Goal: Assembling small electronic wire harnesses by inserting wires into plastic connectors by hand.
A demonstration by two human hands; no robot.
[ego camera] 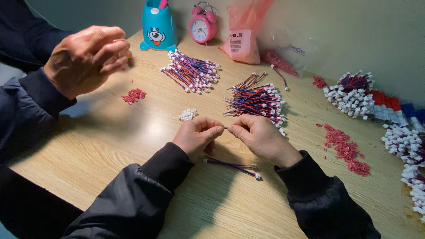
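My left hand (197, 137) and my right hand (261, 138) meet over the wooden table (133, 141), fingertips pinched together on a thin wire piece (226, 128) between them. A short red-and-blue wire lead with white end plugs (232, 167) lies on the table just below my wrists. A small heap of white plastic connectors (188, 114) sits just beyond my left hand. A pile of red-and-blue wire leads (259, 101) lies just beyond my right hand.
Another person's hands (88, 57) work at the upper left, near a small red heap (133, 95). A second wire pile (191, 71), blue pen holder (158, 25), pink alarm clock (202, 24), pink bag (244, 33), red pieces (345, 148) and bundled white-plugged wires (354, 93) surround the area.
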